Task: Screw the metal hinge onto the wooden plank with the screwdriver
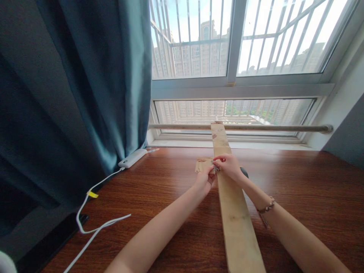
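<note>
L grip (205, 179) is clasping wood block (201, 164) by L edge of plank (234, 218), prob. steadying it near metal fitting (217, 168) there; R grip (229, 165) is arching over plank, fingertips bunched, hold unclear.

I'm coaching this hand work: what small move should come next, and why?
Perhaps the right hand should gently press the small metal piece while the left hand steadies the small board: both hands meet there, beside the long plank, and whether the metal lies flat is too small to judge.
</note>
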Demonstrator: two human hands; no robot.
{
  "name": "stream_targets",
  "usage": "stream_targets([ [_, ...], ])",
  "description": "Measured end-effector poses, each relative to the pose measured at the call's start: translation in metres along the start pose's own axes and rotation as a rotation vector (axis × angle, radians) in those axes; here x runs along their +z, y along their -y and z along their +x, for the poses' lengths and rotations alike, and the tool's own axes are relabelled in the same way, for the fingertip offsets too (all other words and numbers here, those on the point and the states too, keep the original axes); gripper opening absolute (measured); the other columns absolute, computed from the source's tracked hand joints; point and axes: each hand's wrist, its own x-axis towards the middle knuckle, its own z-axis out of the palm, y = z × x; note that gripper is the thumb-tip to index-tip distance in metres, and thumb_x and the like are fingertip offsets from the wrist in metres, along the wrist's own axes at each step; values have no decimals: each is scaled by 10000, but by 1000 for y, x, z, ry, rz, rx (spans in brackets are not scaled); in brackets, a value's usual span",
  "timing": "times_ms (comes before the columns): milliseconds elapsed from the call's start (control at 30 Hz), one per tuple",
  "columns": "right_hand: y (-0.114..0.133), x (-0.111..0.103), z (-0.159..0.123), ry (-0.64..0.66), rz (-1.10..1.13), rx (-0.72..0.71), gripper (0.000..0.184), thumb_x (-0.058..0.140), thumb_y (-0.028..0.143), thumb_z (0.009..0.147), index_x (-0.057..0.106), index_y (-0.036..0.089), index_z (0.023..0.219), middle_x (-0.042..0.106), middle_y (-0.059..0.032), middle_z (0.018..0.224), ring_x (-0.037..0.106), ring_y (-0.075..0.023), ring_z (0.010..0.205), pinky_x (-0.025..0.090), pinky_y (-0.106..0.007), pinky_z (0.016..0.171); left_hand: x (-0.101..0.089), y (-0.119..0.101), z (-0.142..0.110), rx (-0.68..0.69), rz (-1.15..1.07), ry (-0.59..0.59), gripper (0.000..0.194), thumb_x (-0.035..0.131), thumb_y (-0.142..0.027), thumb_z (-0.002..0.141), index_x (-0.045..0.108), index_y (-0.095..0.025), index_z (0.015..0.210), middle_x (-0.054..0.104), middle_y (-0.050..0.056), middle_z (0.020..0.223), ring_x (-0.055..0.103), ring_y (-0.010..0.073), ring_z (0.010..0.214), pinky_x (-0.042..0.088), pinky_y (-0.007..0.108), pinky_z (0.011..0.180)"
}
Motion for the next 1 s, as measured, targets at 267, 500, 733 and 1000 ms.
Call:
stream_targets([
  [267, 5, 3, -7, -68, -37, -64, 195, 553, 311, 787, 718, 207, 801, 631, -28, 729, 537, -142, 655, 348, -244, 617, 3, -3, -5, -8, 26, 22, 116, 617, -48, 728, 668, -99, 819, 683, 45, 731, 590, 88, 564, 482, 219, 598],
  [500, 10, 3, -9, -56, -118, -89, 169, 536, 277, 811, 682, 192, 796, 613, -31, 751, 528, -148, 682, 326, -248, 621, 6, -2, -6, -1, 20, -43, 113, 583, -33, 751, 654, -98, 810, 678, 41, 717, 575, 80, 535, 482, 221, 584],
  [733, 12, 3, -8, -7, -155, -74, 156, 506, 265, 833, 635, 178, 830, 595, -35, 771, 527, -158, 724, 326, -254, 638, 6, 0, -5, 10, 27, -45, 100, 584, -53, 758, 655, -97, 813, 683, 54, 720, 586, 86, 541, 483, 215, 573],
  [1000, 14, 4, -9, -13, -138, -1, 177, 486, 280, 837, 630, 179, 845, 605, -34, 795, 539, -158, 743, 323, -257, 643, 6, 0, -2, -2, 13, -59, 85, 596, -55, 749, 649, -99, 798, 672, 41, 663, 575, 82, 504, 479, 204, 542],
])
